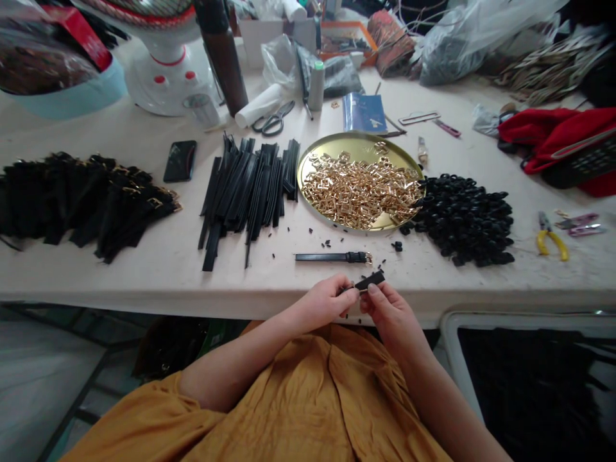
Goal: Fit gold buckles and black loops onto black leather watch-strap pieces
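At the table's front edge my left hand (326,300) and my right hand (387,310) are both closed in a pinch on a short black strap piece (369,280), held between them just above the edge. A finished black strap with a gold buckle (333,257) lies flat on the table just beyond my hands. Further back stand a round gold tray (356,145) heaped with gold buckles (360,191), a pile of small black loops (462,217) to its right, and a bundle of loose black straps (250,189) to its left.
A heap of assembled black straps (81,202) lies at the left, a black phone (179,160) behind it. Scissors (273,119), a white fan base (168,70), yellow pliers (551,239) and red cloth (553,138) sit around. A bin of black material (529,378) stands at my right.
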A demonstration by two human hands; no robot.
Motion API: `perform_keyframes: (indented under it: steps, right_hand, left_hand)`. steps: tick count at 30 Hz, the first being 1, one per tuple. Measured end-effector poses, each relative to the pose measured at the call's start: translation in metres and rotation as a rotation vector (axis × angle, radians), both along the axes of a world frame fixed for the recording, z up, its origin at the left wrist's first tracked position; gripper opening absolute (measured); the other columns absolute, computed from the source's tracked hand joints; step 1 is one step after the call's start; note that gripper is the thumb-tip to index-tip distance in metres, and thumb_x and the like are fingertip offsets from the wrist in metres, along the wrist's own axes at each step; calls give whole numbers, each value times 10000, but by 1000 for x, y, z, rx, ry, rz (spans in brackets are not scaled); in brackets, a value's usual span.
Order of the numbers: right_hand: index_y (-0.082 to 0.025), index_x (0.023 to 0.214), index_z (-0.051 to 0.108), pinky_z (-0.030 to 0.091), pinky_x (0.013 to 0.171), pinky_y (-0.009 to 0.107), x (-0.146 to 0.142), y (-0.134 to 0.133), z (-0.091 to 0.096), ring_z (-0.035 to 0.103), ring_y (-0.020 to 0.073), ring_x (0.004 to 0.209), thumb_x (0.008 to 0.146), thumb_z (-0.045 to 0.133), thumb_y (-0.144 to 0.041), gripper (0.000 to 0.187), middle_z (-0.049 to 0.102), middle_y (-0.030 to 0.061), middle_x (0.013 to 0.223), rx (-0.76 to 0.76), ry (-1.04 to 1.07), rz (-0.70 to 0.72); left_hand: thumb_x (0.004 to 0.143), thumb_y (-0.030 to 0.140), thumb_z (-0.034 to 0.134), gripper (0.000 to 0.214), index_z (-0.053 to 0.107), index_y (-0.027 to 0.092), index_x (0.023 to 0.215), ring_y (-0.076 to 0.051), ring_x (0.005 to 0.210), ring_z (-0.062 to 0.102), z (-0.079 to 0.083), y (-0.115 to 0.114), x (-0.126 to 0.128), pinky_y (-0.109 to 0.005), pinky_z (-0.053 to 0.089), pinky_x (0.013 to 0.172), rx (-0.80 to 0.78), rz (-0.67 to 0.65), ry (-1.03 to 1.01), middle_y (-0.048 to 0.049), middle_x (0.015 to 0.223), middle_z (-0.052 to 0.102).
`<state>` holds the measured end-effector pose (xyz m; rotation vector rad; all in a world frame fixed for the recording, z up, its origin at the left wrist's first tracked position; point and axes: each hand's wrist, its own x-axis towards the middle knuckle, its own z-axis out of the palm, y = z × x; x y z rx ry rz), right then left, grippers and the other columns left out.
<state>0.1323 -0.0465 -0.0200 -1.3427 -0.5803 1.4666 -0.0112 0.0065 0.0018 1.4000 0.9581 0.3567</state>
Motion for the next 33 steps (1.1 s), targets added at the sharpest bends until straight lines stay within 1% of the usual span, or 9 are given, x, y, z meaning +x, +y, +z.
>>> perform_keyframes:
  steps: [3,9,14,18,22,26,29,31,33]
  right_hand:
    - [-207,733,594,347,547,237,-3,0,2,406,94,564,703,664,-375,185,500,-36,632,-15,39,15]
    - [-210,746,593,326,541,233,-8,-3,9,386,97,560,734,642,-352,150,470,-46,589,59,-182,77]
    - [-209,696,583,335,524,229,-6,-4,7,393,94,541,751,621,-375,179,481,-41,571,39,-43,60]
    - [-204,677,601,341,483,203,-8,-2,8,401,76,517,693,682,-337,156,492,-44,569,-9,125,1]
    - [-201,661,599,344,459,187,-11,2,10,408,66,507,654,714,-314,162,484,-52,560,-39,233,-57]
    - [-193,644,596,343,453,193,-9,4,11,402,66,489,653,716,-328,181,479,-53,537,-55,224,-52]
    - [-199,678,611,346,463,192,-6,3,10,400,60,485,642,728,-309,165,498,-55,559,-79,225,-27]
    - [-208,708,617,356,481,200,-5,2,8,415,65,498,646,723,-314,163,521,-51,589,-90,233,-5]
    - [-216,722,618,359,495,212,-5,0,7,424,74,508,659,713,-325,158,535,-47,604,-71,178,5]
  left_hand:
    - [811,325,413,179,450,167,737,-86,544,421,1,-3,0,-205,329,530,53,-13,6,49,579,471]
    - [841,342,369,210,419,171,730,-78,496,408,5,-5,-1,-203,328,512,20,-15,-20,53,546,469]
    - [824,314,366,215,430,169,678,-75,474,410,9,-4,-2,-204,322,497,30,-6,19,49,526,477]
    - [800,283,380,183,437,169,669,-70,473,416,8,-4,-2,-196,328,498,36,10,3,54,522,475]
    - [791,280,374,159,434,174,688,-66,447,400,8,-4,0,-189,311,463,-11,22,-7,59,517,477]
    - [784,268,381,149,443,173,687,-70,464,420,9,-5,1,-188,328,476,6,28,8,55,526,489]
    - [791,284,390,168,459,168,690,-71,485,442,9,-5,1,-190,344,499,41,9,21,46,554,516]
    - [806,311,378,196,463,166,705,-69,476,448,9,-6,1,-192,348,491,38,-2,27,39,578,535]
    - [822,336,349,228,456,166,713,-70,455,454,8,-6,1,-197,353,474,12,-12,24,32,598,546]
